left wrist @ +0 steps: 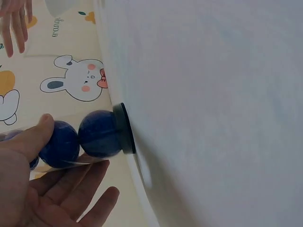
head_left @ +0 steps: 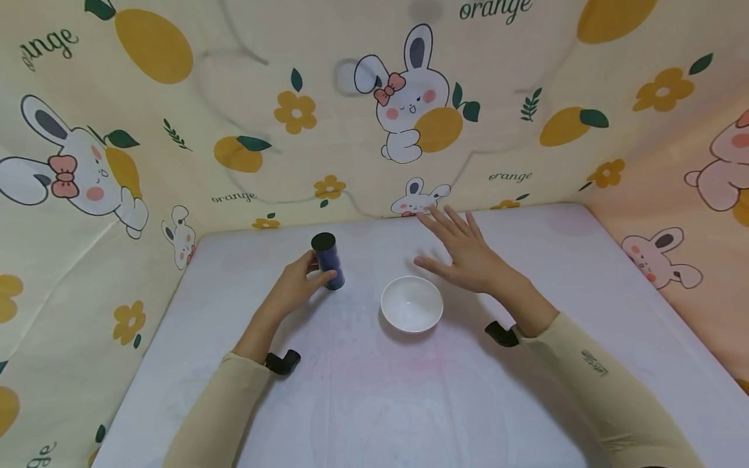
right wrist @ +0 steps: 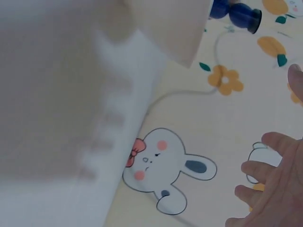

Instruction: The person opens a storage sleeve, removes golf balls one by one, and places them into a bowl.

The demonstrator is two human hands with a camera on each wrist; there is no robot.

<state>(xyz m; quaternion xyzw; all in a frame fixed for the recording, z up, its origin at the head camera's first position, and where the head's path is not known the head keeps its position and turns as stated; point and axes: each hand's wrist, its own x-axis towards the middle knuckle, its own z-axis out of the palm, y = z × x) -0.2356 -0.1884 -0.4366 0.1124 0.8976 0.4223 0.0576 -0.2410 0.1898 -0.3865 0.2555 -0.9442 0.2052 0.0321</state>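
My left hand (head_left: 294, 286) grips a clear tube of blue balls (head_left: 330, 261) with dark end caps, thumb on one side and fingers round the other. The tube stands nearly upright, its lower cap close to the tabletop. In the left wrist view, blue balls (left wrist: 100, 135) show through the clear wall. A white bowl (head_left: 412, 304) sits upright to the right of the tube, with nothing visible inside. My right hand (head_left: 471, 260), fingers straight and spread, hovers beyond the bowl's right side and holds nothing. The right wrist view catches the bowl's side (right wrist: 175, 33) and that hand's fingers.
A pale cloth covers the table (head_left: 386, 403). A patterned curtain (head_left: 351, 143) with rabbits and oranges rises along its back edge and both sides. Black wrist mounts (head_left: 283, 363) sit at the cuffs of the beige sleeves (head_left: 222, 409).
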